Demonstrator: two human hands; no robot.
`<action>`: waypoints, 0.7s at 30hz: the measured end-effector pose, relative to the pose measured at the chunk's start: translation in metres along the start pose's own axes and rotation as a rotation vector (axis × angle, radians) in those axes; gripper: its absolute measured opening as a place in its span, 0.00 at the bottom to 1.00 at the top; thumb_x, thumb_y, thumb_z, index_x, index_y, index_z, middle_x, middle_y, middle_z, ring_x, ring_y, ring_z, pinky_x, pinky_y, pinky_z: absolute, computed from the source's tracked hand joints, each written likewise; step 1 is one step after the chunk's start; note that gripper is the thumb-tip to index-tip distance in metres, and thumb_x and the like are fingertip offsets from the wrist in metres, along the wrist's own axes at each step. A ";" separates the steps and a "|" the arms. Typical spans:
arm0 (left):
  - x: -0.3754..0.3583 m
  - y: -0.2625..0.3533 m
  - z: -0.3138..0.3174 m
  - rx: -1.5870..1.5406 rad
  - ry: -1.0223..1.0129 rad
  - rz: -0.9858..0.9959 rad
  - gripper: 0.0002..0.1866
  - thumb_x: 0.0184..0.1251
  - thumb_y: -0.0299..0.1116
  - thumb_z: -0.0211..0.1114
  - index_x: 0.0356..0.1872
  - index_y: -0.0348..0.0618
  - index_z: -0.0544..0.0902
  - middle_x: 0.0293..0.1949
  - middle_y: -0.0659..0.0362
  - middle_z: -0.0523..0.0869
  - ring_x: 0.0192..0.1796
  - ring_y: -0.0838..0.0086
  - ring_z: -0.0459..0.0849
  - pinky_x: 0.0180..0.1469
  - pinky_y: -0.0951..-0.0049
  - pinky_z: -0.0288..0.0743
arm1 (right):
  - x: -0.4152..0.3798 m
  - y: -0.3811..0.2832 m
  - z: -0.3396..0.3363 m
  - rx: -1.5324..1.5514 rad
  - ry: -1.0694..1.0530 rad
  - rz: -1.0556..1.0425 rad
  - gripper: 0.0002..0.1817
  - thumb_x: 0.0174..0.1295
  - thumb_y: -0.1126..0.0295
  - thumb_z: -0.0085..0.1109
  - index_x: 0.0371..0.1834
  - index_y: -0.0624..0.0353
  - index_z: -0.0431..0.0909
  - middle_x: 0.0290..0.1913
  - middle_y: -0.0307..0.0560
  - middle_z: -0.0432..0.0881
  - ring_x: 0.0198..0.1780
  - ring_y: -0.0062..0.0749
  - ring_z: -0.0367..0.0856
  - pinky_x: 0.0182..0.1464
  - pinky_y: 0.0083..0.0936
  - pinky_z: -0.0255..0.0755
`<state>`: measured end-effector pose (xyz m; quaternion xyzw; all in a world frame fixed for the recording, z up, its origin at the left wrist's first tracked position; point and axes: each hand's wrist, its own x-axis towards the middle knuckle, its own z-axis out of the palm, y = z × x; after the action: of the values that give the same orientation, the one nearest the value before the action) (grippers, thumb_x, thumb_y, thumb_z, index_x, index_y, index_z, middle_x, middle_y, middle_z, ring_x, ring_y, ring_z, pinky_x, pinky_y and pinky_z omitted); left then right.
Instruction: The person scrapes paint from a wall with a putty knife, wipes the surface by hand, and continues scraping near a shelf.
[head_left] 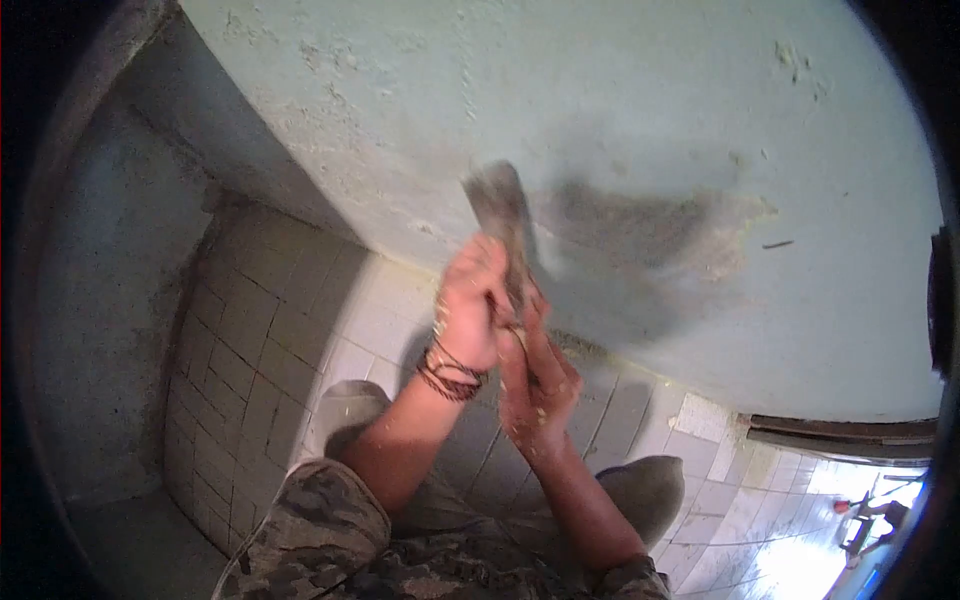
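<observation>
Both hands are raised in front of a pale green wall [640,90] with a rough grey patch [670,235]. A blurred flat tool, like a scraper [502,205], points up and slightly left between them. My left hand [472,300], with dark cord bracelets at its wrist, is closed around the tool's middle. My right hand [537,385] has its fingers pressed together at the tool's lower end. Pale flecks cling to both hands. The patch lies to the right of the tool.
A tiled floor [715,500] runs below the wall, with my shoes on it. At the left is a recess with a side wall [120,300]. A dark wooden strip [840,435] and red and dark items [865,520] are at the lower right.
</observation>
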<state>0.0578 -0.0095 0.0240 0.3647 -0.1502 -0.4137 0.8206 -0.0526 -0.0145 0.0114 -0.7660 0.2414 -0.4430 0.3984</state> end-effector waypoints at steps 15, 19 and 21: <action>0.004 -0.011 -0.011 0.112 -0.014 -0.019 0.09 0.68 0.37 0.56 0.36 0.41 0.75 0.29 0.63 0.80 0.27 0.78 0.79 0.32 0.72 0.77 | -0.029 0.024 0.006 0.516 -0.081 0.590 0.18 0.70 0.64 0.43 0.58 0.60 0.64 0.30 0.30 0.73 0.24 0.10 0.64 0.25 0.12 0.58; 0.007 -0.005 -0.022 0.237 -0.041 -0.016 0.13 0.67 0.39 0.58 0.41 0.38 0.76 0.31 0.61 0.81 0.29 0.79 0.80 0.31 0.76 0.77 | -0.019 0.022 0.036 0.701 -0.053 0.739 0.15 0.71 0.58 0.39 0.52 0.54 0.67 0.31 0.29 0.72 0.27 0.11 0.66 0.25 0.12 0.57; 0.007 0.013 -0.026 0.234 -0.078 -0.167 0.14 0.66 0.39 0.59 0.42 0.37 0.75 0.31 0.60 0.82 0.28 0.78 0.81 0.31 0.76 0.78 | -0.029 0.047 0.056 0.705 -0.019 0.693 0.15 0.71 0.58 0.39 0.53 0.53 0.67 0.31 0.28 0.73 0.27 0.11 0.66 0.26 0.12 0.56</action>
<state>0.0837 0.0019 0.0148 0.4527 -0.1981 -0.4741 0.7287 -0.0188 0.0020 -0.0574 -0.4633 0.3139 -0.3321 0.7593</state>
